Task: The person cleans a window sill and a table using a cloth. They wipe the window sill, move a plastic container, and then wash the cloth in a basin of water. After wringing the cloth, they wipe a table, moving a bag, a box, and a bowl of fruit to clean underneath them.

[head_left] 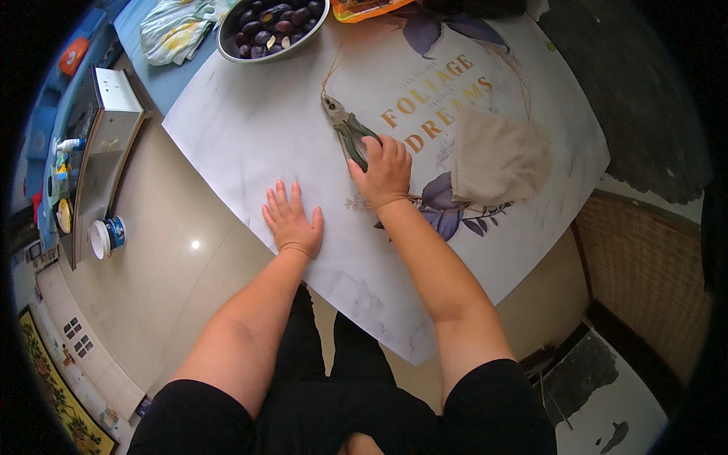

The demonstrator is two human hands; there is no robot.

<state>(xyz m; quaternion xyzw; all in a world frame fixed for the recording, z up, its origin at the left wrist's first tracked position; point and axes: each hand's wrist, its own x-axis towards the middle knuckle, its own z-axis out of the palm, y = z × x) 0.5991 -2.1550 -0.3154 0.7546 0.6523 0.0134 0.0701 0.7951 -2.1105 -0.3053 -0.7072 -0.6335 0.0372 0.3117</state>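
Observation:
A pair of pliers (pixel 347 130) with dark green handles lies along the table, its metal jaws pointing away from me. My right hand (pixel 387 171) is closed around the handle ends, fingers curled over the near part. To its left, my left hand (pixel 290 218) rests flat near the table's edge with the fingers spread and nothing in it. A folded beige cloth (pixel 497 159) lies on the tabletop to the right of my right hand.
The white marble-patterned table (pixel 250 129) carries printed leaves and lettering. At its far left stands a metal bowl (pixel 227 53) of dark purple fruit; beside it sits an orange package (pixel 368 9). A patterned cloth (pixel 176 32) lies farther left. A white tub (pixel 108 236) is beyond the left edge.

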